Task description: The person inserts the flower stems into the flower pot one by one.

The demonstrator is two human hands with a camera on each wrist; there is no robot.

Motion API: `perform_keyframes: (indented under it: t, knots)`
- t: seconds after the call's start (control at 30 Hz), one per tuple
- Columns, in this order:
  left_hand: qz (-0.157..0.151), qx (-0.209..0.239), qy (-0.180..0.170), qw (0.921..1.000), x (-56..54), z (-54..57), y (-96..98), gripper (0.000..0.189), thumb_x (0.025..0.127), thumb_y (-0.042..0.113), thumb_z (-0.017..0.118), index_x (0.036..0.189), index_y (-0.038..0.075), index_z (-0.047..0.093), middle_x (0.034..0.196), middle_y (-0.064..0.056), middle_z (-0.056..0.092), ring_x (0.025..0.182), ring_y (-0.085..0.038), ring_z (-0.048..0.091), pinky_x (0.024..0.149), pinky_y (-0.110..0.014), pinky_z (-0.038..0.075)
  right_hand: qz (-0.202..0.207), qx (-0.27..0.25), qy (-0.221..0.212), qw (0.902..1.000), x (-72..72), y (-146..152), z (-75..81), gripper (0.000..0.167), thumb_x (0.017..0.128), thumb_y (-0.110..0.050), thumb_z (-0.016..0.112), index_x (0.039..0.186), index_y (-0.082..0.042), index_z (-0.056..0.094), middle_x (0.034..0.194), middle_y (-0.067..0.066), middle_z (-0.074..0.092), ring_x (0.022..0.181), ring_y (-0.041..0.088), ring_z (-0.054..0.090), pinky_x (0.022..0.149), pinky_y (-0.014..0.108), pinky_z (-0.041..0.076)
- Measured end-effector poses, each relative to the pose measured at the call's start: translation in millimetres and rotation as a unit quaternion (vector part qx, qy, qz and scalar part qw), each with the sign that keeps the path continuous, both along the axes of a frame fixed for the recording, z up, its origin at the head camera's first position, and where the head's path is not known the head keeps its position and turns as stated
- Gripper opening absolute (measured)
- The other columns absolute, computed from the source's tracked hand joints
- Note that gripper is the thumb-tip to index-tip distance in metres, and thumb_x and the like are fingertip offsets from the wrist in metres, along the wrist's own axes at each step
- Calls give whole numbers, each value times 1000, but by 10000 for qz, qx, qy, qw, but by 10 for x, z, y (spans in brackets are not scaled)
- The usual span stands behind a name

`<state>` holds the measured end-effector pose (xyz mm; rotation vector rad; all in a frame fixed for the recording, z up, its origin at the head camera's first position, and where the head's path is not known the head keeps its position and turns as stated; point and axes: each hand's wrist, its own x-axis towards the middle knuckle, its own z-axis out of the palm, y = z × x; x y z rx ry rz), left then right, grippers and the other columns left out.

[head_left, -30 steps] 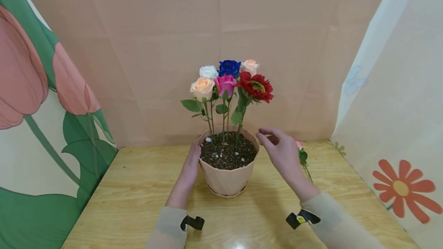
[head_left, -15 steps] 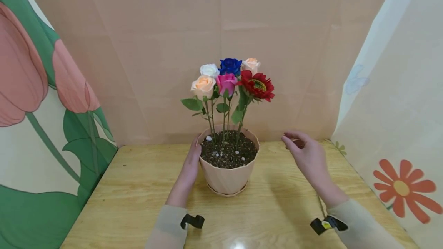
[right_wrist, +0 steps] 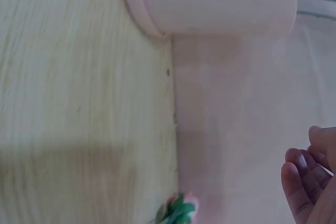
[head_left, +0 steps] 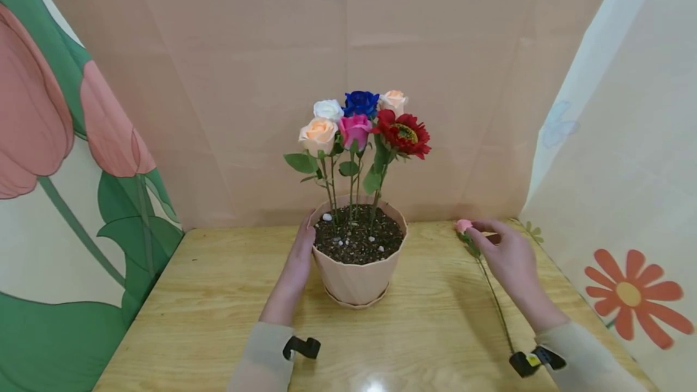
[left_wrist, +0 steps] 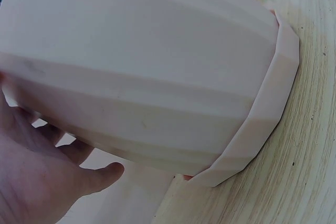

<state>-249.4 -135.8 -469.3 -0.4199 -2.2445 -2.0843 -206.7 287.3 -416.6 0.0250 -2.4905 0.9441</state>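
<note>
In the head view a pale pink flowerpot filled with dark soil stands on its saucer. Planted in it are a blue rose, a magenta rose, a white rose, peach roses and a red daisy-like flower. My left hand rests along the pot's left side, its fingers reaching round behind the wall. My right hand, loosely bent and holding nothing, hovers over a pink rose lying on the table at the right. The right wrist view shows a gap between fingertips and rose.
The wooden table meets a pinkish cloth backdrop at its rear edge. A tulip-printed panel borders the left side, and a panel with an orange flower print borders the right.
My right hand has moved right and slightly down, from the pot's rim to above the pink rose, which it partly covered before. My left hand has stayed on the pot.
</note>
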Motion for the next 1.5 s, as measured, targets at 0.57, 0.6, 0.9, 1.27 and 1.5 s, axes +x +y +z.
perform_keyframes:
  t: [0.57, 0.6, 0.9, 1.27, 1.5]
  knots:
    - [-1, 99, -48, 9999, 2, 14, -10, 67, 120, 53, 26, 179, 25, 15, 185, -9, 7, 169, -37, 0, 130, -72, 2, -180, 299, -693, 9970, -45, 482, -491, 49, 112, -43, 67, 135, -1, 75, 116, 21, 80, 82, 22, 77, 58, 32, 53]
    - [9, 92, -37, 10000, 4, 16, -8, 66, 120, 53, 26, 179, 24, 16, 185, -9, 7, 169, -37, 0, 130, -71, 2, -191, 300, -778, 9963, -42, 505, -521, 51, 112, -45, 67, 135, -1, 75, 117, 22, 79, 82, 22, 77, 58, 32, 53]
    - [46, 38, -71, 10000, 10, 17, 2, 66, 120, 52, 26, 179, 24, 16, 185, -9, 7, 168, -38, 0, 129, -72, 1, -179, 456, -1243, 9910, 4, 659, -725, 51, 111, -45, 67, 132, 1, 75, 110, 19, 80, 78, 17, 75, 60, 35, 52]
    - [54, 57, -54, 10000, 12, 14, -7, 65, 121, 50, 25, 179, 24, 16, 185, -10, 7, 168, -38, 1, 130, -72, 2, -202, 462, -1969, 9791, 8, 777, -889, 53, 112, -43, 65, 135, 4, 72, 92, 5, 81, 78, 15, 73, 67, 36, 50]
    - [-28, 50, -25, 10000, 19, 20, -14, 64, 121, 51, 24, 179, 27, 15, 185, -11, 5, 168, -39, -1, 128, -74, 2, -260, 483, -2095, 9763, -7, 821, -954, 49, 111, -40, 69, 131, 5, 74, 88, 1, 80, 77, 15, 70, 75, 42, 51]
